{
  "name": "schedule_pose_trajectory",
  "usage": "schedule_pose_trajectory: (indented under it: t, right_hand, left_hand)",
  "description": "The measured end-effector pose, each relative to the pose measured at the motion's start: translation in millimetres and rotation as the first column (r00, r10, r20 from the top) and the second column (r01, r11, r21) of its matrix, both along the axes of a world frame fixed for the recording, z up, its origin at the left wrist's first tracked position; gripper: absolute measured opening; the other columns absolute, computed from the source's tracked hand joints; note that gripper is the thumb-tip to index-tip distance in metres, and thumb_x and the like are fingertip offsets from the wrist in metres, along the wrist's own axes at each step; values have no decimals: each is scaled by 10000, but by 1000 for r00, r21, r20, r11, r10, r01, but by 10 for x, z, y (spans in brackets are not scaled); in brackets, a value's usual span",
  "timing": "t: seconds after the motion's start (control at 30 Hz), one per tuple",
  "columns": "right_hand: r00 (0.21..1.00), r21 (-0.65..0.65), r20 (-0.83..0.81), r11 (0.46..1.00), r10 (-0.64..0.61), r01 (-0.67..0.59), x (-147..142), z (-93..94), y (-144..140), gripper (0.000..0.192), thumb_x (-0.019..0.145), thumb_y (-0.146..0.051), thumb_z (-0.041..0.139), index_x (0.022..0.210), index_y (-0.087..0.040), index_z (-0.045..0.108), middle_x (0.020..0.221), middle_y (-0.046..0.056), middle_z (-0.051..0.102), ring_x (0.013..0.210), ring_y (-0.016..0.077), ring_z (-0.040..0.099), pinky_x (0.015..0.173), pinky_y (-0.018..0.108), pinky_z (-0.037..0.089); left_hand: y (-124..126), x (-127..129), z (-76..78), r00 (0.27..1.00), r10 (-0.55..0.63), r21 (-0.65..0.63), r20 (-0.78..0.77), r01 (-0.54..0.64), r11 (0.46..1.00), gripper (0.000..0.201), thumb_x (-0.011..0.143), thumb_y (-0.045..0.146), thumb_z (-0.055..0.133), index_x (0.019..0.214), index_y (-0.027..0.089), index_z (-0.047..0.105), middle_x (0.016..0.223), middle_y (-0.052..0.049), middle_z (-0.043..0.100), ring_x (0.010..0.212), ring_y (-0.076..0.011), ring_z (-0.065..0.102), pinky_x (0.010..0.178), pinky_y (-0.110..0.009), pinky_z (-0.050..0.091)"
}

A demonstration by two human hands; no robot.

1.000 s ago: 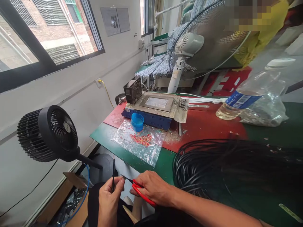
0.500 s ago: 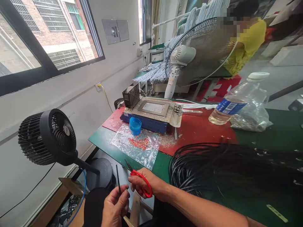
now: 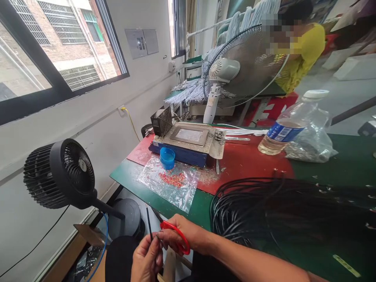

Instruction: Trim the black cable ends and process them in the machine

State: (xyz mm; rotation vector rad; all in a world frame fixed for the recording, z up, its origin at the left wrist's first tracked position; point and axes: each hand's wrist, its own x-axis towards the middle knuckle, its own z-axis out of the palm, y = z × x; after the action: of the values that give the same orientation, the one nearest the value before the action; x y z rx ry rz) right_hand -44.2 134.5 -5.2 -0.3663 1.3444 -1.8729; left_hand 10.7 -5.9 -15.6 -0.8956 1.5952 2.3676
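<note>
Left hand (image 3: 147, 258) pinches thin black wire (image 3: 148, 225), wire pointing up. Right hand (image 3: 183, 235) just beside, gripping my red scissors (image 3: 173, 231).

Single head cam, looking forward and down from over the person's lap. Hands (image 3: 164, 246) sit close at the bottom edge, green bench (image 3: 337, 164) runs across mid-frame, window (image 3: 58, 51) upper left, big fan (image 3: 243, 62) far back. Wide lens, tilted horizon.
</note>
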Motion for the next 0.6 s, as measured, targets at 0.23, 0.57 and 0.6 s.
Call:
schedule_pose_trajectory:
  t: [0.23, 0.57, 0.6]
  right_hand:
    - [994, -14, 101, 999, 38, -37, -10, -15, 3, 480, 704, -546, 547, 513, -106, 526, 381, -33, 443, 302, 46, 380, 289, 157, 246]
    - [999, -19, 51, 1000, -3, 4, 0, 30, 12, 479, 709, -524, 548, 473, -110, 497, 355, -39, 416, 296, 41, 359, 291, 160, 233]
    - [999, -24, 51, 1000, -3, 4, 0, 32, 16, 461, 700, -513, 564, 493, -105, 513, 361, -41, 419, 298, 41, 359, 291, 159, 236]
  left_hand:
    - [28, -15, -2, 999, -41, 26, -2, 41, 999, 349, 413, 389, 757, 620, 145, 617, 436, 56, 527, 333, 17, 305, 350, -141, 190]
    - [10, -27, -24, 998, -66, 67, 9, 65, 996, 339, 410, 375, 762, 625, 145, 634, 423, 42, 546, 348, -6, 373, 354, -146, 257]
    - [10, -28, -25, 999, -51, 68, 0, 51, 996, 332, 406, 356, 768, 621, 140, 636, 429, 34, 554, 377, -18, 412, 379, -148, 303]
